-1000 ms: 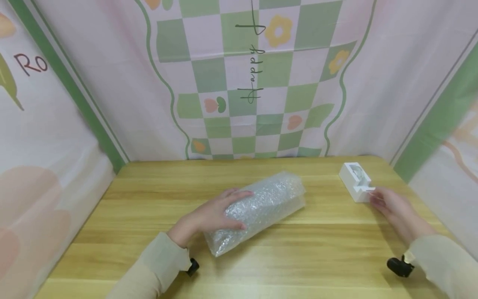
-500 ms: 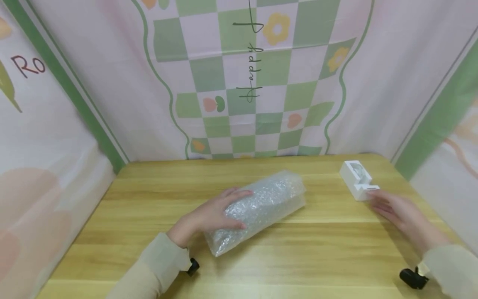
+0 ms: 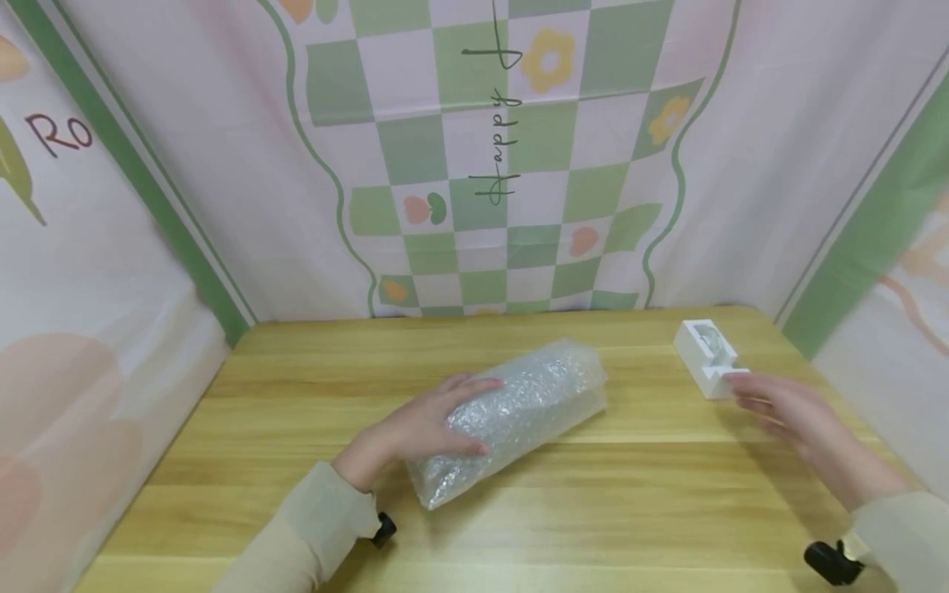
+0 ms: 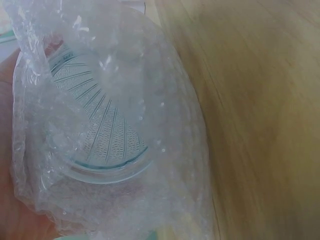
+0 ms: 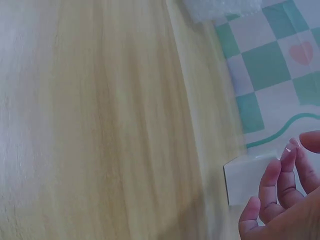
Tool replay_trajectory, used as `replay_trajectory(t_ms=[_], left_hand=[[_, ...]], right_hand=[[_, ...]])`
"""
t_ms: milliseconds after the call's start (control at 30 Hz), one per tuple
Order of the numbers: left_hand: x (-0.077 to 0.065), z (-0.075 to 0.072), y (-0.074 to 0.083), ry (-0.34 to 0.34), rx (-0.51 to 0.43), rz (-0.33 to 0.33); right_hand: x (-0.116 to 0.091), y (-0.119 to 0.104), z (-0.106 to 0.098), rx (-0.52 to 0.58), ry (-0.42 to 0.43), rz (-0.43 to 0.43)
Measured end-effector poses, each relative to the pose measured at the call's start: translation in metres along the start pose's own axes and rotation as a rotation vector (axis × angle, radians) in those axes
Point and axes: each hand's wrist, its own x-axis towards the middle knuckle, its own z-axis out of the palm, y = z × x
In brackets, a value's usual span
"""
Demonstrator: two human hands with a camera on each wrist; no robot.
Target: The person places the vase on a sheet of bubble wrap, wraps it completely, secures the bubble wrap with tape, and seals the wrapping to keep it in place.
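Observation:
Bubble wrap [image 3: 537, 399] forms a long roll lying slantwise on the table. My left hand [image 3: 423, 424] grips its near left end, thumb on the near side and fingers over the far side. Through the wrap, the left wrist view shows a round, clear ribbed glass object [image 4: 107, 130]. A white tape dispenser [image 3: 700, 358] stands at the right, with a clear roll inside. At its front edge is my right hand [image 3: 804, 424]. In the right wrist view a glossy bit of clear tape [image 5: 291, 146] shows at the fingertips, with the thumb close by.
The wooden table [image 3: 296, 371] reaches back to a green-checked cloth [image 3: 482, 189]. More printed cloth hangs at both sides. A black wrist camera [image 3: 834, 562] sits below the right sleeve, another [image 3: 383, 529] below the left.
My right hand has shifted slightly right and toward me at the wrist, its fingertips still at the dispenser's front. The left hand and the bubble-wrapped roll have stayed put.

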Motion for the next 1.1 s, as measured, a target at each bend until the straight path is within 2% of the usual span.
replay_trajectory(t_ms=[67,133,233,433,600,700,900,1100], left_hand=[[0.0,0.0,0.001,-0.001,-0.001,-0.002],[-0.001,0.0,0.001,-0.002,-0.001,-0.004],[-0.001,0.0,0.002,-0.003,-0.003,-0.006],[-0.001,0.001,0.001,0.0,-0.011,-0.009],[-0.001,0.001,0.002,0.001,-0.015,-0.011],[-0.001,0.001,0.002,0.002,-0.013,-0.009],[0.0,0.001,0.002,-0.002,-0.008,-0.011],[-0.001,0.001,0.003,-0.001,-0.004,-0.015]], right_hand=[[-0.001,-0.005,0.003,-0.094,-0.027,-0.027],[-0.002,-0.009,0.008,-0.111,-0.05,-0.055],[-0.002,-0.016,0.017,-0.104,-0.069,-0.079],[0.0,-0.033,0.04,-0.068,-0.118,-0.075],[0.001,-0.044,0.058,0.028,-0.205,-0.089],[0.001,-0.048,0.068,0.015,-0.243,-0.106],[0.001,-0.053,0.086,-0.103,-0.23,-0.117],[0.0,-0.057,0.103,-0.117,-0.232,-0.127]])
